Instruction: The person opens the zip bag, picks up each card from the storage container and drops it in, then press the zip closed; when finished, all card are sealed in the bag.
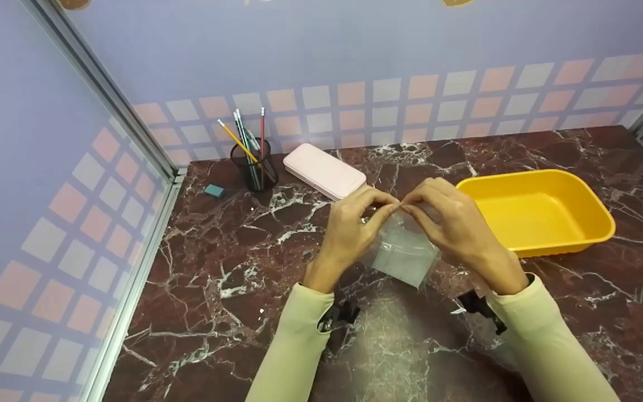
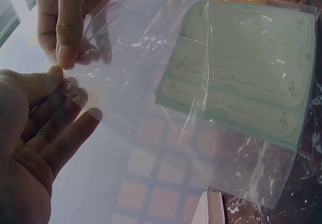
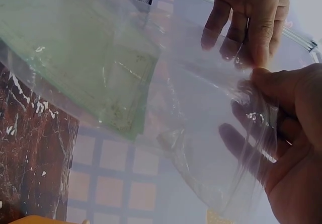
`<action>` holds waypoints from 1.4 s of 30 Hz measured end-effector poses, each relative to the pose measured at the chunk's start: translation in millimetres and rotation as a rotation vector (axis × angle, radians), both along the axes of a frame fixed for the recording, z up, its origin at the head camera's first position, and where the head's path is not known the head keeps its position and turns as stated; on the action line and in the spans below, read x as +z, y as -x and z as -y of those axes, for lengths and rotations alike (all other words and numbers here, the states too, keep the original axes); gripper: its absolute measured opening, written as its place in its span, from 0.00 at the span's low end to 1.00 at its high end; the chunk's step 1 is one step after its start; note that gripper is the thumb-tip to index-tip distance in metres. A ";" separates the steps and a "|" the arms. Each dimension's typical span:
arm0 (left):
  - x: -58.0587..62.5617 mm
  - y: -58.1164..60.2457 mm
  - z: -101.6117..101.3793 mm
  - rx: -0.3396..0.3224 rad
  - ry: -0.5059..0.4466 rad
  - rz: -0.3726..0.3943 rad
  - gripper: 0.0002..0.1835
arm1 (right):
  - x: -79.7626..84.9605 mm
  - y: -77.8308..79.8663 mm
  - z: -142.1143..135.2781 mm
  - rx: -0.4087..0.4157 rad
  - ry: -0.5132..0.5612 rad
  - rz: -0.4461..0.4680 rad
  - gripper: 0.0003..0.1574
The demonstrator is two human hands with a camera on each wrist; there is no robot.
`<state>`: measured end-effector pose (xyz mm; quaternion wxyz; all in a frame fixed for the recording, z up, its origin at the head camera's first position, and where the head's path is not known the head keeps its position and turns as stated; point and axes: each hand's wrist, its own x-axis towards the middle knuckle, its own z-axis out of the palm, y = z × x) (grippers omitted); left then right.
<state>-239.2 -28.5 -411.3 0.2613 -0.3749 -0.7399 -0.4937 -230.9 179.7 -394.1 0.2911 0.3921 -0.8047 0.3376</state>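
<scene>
Nearest the wearer, two pale green sleeves reach out over the marble table. Above the table's middle, both hands hold up a clear plastic bag, which hangs clear of the surface. The left hand pinches the bag's upper edge between thumb and forefinger; in the left wrist view its other fingers lie loosely spread behind the film. The right hand pinches the same edge just beside the left, fingertips nearly touching, and the right wrist view shows its remaining fingers relaxed behind the plastic. Inside the bag sits a flat stack of pale green sheets, lying in the end away from the pinched edge.

Just right of the hands a yellow tray rests on the table. Beyond the hands, towards the back wall, lies a pink case. Left of the case stands a black mesh pen cup holding pencils and pens, and left of the cup sits a small teal eraser.
</scene>
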 end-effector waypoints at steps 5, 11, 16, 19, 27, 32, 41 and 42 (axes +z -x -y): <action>-1.8 1.3 1.4 -0.014 -0.017 -0.010 0.06 | -0.3 0.4 1.7 -0.009 -0.003 -0.013 0.10; -0.2 1.1 2.4 0.010 -0.029 -0.090 0.04 | 0.3 0.2 3.1 0.007 -0.007 -0.027 0.11; 1.6 0.0 3.5 0.063 -0.010 -0.146 0.03 | 0.2 0.9 3.5 0.013 -0.035 -0.035 0.10; 2.2 -0.1 5.2 0.097 -0.002 -0.170 0.03 | -1.4 1.7 2.8 0.001 -0.057 -0.036 0.11; 5.1 0.9 11.6 0.137 0.012 -0.195 0.03 | -4.3 4.4 -0.8 0.000 -0.113 0.024 0.10; 6.8 2.3 16.9 0.151 0.011 -0.206 0.03 | -6.6 8.1 -4.4 0.011 -0.125 0.048 0.10; 8.7 7.2 26.7 0.180 -0.012 -0.229 0.03 | -9.9 12.0 -10.8 -0.015 -0.137 0.124 0.11; 9.0 7.6 27.5 0.183 -0.014 -0.230 0.03 | -9.7 12.1 -11.5 -0.019 -0.138 0.128 0.10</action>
